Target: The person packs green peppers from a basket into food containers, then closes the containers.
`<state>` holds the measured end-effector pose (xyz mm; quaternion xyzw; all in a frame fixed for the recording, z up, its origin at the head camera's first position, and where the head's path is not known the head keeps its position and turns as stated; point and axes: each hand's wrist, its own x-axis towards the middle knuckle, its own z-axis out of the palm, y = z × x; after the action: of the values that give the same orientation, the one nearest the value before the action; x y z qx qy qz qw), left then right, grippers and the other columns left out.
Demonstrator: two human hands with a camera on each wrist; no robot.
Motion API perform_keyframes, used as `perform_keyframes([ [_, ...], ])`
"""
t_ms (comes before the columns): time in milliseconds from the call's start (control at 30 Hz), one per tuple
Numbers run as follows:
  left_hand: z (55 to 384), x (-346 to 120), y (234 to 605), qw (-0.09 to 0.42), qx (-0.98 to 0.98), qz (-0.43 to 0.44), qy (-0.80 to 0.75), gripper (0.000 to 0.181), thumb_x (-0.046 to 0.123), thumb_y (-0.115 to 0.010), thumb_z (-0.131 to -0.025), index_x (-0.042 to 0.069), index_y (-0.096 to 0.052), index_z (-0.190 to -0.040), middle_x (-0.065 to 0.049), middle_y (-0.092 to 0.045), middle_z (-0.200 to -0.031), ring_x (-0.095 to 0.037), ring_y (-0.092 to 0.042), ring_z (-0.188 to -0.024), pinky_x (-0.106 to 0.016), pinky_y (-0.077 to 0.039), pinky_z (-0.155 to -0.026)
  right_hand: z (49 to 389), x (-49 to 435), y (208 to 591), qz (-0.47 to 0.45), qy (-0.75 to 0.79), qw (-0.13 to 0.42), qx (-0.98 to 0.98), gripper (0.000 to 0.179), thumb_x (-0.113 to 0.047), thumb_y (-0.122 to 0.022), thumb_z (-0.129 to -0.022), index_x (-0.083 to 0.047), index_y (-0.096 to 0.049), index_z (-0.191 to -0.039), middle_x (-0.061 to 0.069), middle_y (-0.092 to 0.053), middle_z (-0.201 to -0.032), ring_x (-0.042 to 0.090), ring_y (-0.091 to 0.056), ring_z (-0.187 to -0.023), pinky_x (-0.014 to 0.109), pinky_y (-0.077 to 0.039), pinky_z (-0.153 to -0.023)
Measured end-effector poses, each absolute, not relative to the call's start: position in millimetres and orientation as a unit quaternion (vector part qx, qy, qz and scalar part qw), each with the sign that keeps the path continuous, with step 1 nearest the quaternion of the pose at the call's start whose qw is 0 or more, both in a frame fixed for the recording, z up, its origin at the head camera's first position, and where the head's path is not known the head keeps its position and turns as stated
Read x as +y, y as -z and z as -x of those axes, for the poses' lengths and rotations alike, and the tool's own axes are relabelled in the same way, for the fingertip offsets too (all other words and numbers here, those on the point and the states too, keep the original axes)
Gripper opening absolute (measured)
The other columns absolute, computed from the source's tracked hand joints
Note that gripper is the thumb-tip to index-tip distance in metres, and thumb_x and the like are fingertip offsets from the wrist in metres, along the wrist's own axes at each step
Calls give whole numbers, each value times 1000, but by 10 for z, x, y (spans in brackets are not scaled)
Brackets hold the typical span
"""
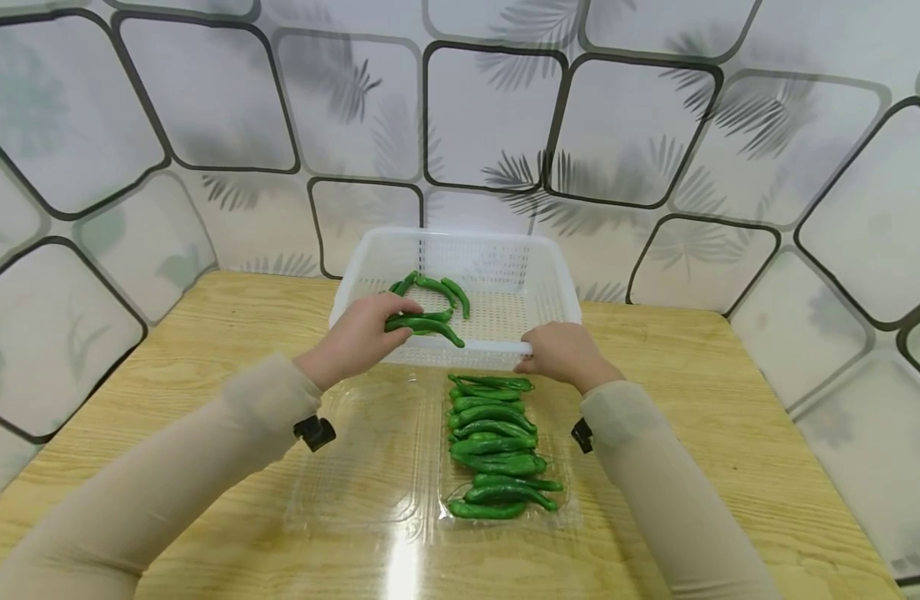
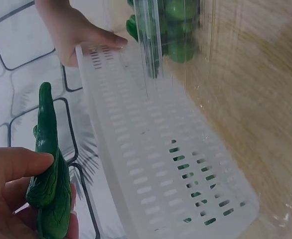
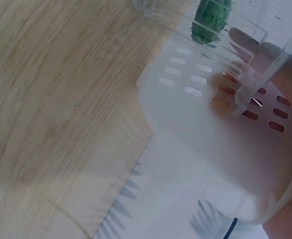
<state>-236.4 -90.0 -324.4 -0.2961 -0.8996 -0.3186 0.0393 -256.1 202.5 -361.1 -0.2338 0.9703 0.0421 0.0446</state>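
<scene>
Two green chili peppers (image 1: 433, 326) are pinched between the thumb and fingers of my left hand (image 1: 358, 335), over the front left of a white perforated plastic basket (image 1: 445, 355). In the left wrist view these peppers (image 2: 48, 159) lie side by side in the fingers. With my right hand (image 1: 567, 353) I grip the basket's front right rim; the right wrist view shows the fingers behind the slotted wall (image 3: 196, 119). A few loose peppers (image 1: 434, 287) lie inside the basket. Nearer to me, a row of several peppers (image 1: 496, 444) fills the right half of a clear plastic clamshell box (image 1: 366, 454).
The box lies opened out flat on a wooden table (image 1: 670, 400), just in front of the basket. Behind the basket stands a patterned wall (image 1: 490, 125), and side walls (image 1: 865, 400) rise along the table.
</scene>
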Motion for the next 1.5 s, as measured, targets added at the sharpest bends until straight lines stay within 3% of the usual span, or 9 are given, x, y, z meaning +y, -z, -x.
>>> perform_keyframes([
  [233,2297,-832,3316,35,-900,300,315,29,5,-60,-90,3,-62,-118,-12,-61,-115,-26,-57,-104,-40,-47,-83,2564,2028,3617,234,-47,44,970,30,-45,-67,-82,-20,-57,-71,-7,-56,-65,12,-52,-56,31,-40,-51],
  [467,2229,-769,3383,22,-897,304,319,27,6,-62,-89,6,-63,-116,-9,-61,-115,-21,-59,-96,-37,-48,-75,2557,2023,3611,235,-46,40,970,29,-45,-68,-82,-20,-58,-72,-6,-57,-66,12,-52,-56,32,-40,-50],
  [667,2156,-711,3411,25,-894,316,316,28,6,-62,-89,5,-62,-116,-9,-61,-115,-26,-57,-108,-39,-48,-82,2564,2024,3619,230,-44,44,971,30,-45,-68,-82,-20,-57,-71,-7,-56,-65,12,-52,-56,32,-39,-51],
  [1500,1968,-557,3533,-5,-886,369,281,28,7,-61,-89,4,-62,-116,-7,-63,-112,-22,-58,-105,-37,-46,-88,2558,2023,3603,232,-35,40,971,28,-45,-69,-81,-20,-60,-72,-7,-57,-66,12,-53,-56,33,-41,-51],
])
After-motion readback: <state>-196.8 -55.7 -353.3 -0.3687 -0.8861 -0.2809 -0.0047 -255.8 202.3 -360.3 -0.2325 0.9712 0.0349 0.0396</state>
